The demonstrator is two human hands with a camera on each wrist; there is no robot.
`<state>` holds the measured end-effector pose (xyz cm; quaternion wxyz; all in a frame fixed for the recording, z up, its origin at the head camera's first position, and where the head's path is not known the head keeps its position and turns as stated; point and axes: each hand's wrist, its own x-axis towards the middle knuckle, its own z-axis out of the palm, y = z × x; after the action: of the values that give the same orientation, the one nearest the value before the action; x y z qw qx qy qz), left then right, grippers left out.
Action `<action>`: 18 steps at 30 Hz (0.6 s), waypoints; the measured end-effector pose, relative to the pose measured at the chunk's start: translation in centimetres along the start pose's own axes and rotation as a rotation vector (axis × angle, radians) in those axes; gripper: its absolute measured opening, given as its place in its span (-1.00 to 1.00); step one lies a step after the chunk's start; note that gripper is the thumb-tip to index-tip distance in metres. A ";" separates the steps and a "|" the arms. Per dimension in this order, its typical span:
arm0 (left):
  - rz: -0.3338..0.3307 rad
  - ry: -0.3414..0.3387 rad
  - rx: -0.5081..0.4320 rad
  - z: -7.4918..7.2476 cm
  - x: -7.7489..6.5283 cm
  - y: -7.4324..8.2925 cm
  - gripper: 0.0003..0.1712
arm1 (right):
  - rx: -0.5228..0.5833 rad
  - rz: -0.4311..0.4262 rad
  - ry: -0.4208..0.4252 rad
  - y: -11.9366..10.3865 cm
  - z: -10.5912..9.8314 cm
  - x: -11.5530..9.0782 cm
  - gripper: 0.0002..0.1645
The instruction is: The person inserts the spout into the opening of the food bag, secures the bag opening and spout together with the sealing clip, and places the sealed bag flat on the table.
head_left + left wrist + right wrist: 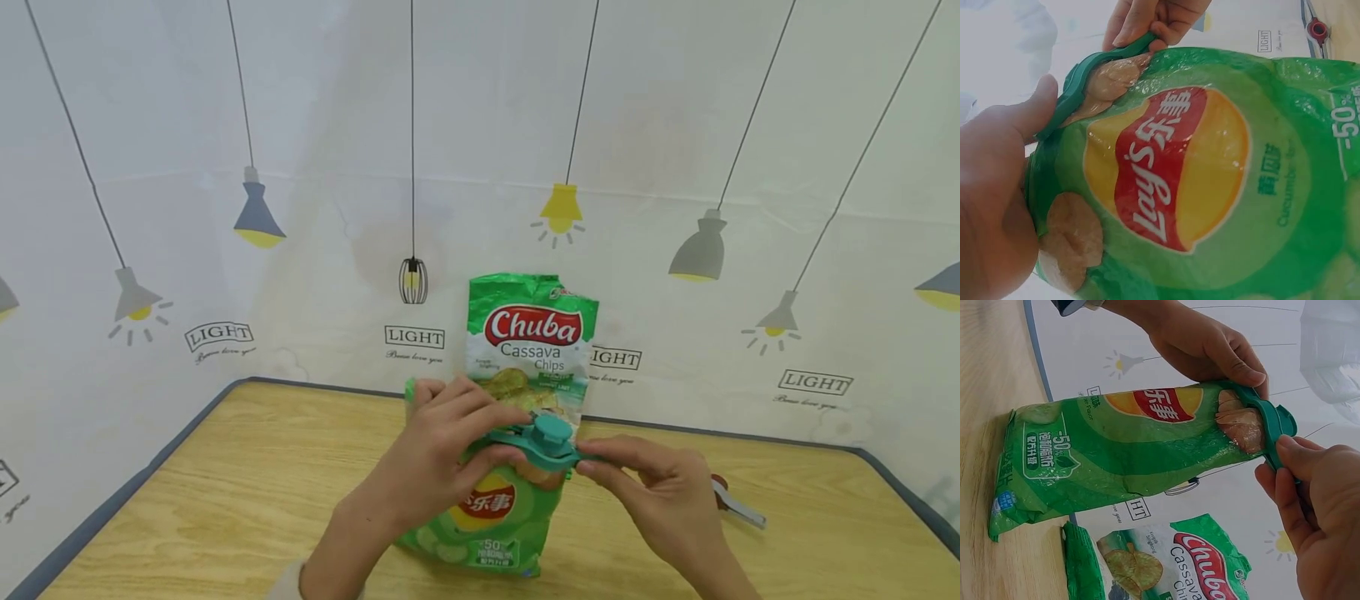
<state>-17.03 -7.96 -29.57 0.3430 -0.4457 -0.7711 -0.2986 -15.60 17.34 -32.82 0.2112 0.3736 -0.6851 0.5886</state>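
Observation:
A green Lay's chip bag stands upright on the table, with a teal bag clip lying across its top edge. My left hand holds the clip's left part and the bag top, thumb on the near side. At the clip's other end, my right hand pinches the tip between thumb and fingers. The right wrist view shows the clip along the bag's mouth, with a raised cap on its outer side. Whether the clip is fully closed cannot be told.
Behind stands a green and white Chuba cassava chips bag, its top corner torn. A red and silver tool lies to the right, partly behind my right hand. The wooden table meets a wall cover printed with lamps.

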 end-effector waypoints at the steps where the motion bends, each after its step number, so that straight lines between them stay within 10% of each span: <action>1: -0.002 -0.003 0.002 -0.1 0.0 -0.1 -0.66 | -0.002 -0.001 0.002 0.0 0.0 0.0 -0.67; 18: -0.179 -0.101 0.181 -0.9 0.0 0.3 -0.53 | 0.001 0.006 0.040 0.2 0.5 -0.2 -0.67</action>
<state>-16.53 -8.54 -29.02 0.3145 -0.3570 -0.8478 -0.2341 -15.50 16.90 -33.23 0.2227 0.3598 -0.6817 0.5969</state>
